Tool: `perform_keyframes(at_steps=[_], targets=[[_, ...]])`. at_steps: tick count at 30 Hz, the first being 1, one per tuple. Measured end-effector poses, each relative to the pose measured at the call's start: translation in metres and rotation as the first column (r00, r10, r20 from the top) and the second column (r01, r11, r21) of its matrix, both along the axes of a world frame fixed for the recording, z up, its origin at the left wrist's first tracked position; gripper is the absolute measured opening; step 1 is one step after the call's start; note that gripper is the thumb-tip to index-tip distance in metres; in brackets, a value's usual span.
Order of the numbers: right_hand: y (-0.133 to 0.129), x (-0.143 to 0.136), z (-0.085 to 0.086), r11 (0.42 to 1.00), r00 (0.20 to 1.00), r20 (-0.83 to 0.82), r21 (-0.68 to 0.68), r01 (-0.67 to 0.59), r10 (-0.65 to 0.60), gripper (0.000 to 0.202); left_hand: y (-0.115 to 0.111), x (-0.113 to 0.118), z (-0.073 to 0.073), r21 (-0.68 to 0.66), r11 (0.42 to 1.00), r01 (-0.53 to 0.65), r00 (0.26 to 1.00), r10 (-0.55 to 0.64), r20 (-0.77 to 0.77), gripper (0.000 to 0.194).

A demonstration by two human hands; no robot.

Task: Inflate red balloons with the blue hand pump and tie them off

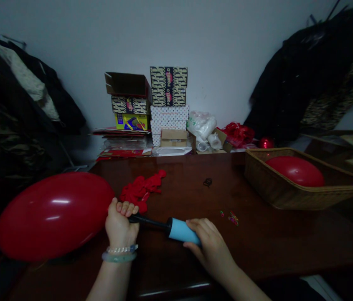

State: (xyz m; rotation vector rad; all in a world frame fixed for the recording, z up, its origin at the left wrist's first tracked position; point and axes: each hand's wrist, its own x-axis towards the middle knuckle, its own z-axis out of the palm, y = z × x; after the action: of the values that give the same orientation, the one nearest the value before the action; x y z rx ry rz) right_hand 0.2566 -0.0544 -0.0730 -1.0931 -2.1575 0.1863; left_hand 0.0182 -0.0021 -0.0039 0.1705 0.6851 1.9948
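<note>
A large inflated red balloon [55,215] lies to the left, its neck end at my left hand [121,221]. That hand is closed round the balloon's neck and the black nozzle end of a hand pump. Wrapped round the pump's light blue barrel [181,230] is my right hand [207,244]. A black rod [153,221] runs between the barrel and my left fist. Just beyond my left hand is a pile of limp red balloons [140,190]. The exact join of nozzle and balloon is hidden by my fingers.
On the brown table [182,188] are dark bands [207,182] and small coloured bands [233,218]. A wicker basket [289,198] at the right holds another red balloon [297,171]. Stacked boxes [169,85] and plastic bags [201,124] stand behind the table, with coats hanging at both sides.
</note>
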Motion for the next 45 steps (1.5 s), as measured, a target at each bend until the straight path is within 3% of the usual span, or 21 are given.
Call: perform_keyframes(at_steps=[11,18,26,29,40,45], targets=[[-0.005,-0.007,-0.002,0.999,0.999,-0.022,-0.042,0.024,-0.025,0.042,-0.001,0.049,-0.023,-0.039,0.992,0.123,0.992,-0.125,-0.032,0.042],[-0.004,-0.009,0.001,0.998,0.999,-0.031,-0.062,-0.016,0.014,0.042,-0.001,0.037,-0.007,-0.021,0.992,0.122,0.991,-0.123,-0.062,0.042],[0.002,-0.002,0.001,0.999,0.999,-0.01,-0.031,-0.033,0.033,0.046,0.001,-0.01,0.006,0.019,1.0,0.02,0.999,-0.018,-0.051,0.04],[0.003,-0.001,-0.001,0.999,1.0,-0.007,-0.038,-0.026,0.025,0.047,0.0,-0.017,0.009,0.02,1.0,-0.013,0.999,0.014,-0.048,0.038],[-0.001,-0.001,-0.005,1.0,1.0,-0.026,0.0,-0.006,0.006,0.041,0.001,-0.001,0.0,0.016,0.999,0.031,0.998,-0.03,-0.061,0.041],[-0.003,-0.004,-0.003,1.0,1.0,-0.027,-0.011,0.007,-0.007,0.041,0.001,0.02,-0.008,0.002,0.998,0.065,0.996,-0.065,-0.061,0.041]])
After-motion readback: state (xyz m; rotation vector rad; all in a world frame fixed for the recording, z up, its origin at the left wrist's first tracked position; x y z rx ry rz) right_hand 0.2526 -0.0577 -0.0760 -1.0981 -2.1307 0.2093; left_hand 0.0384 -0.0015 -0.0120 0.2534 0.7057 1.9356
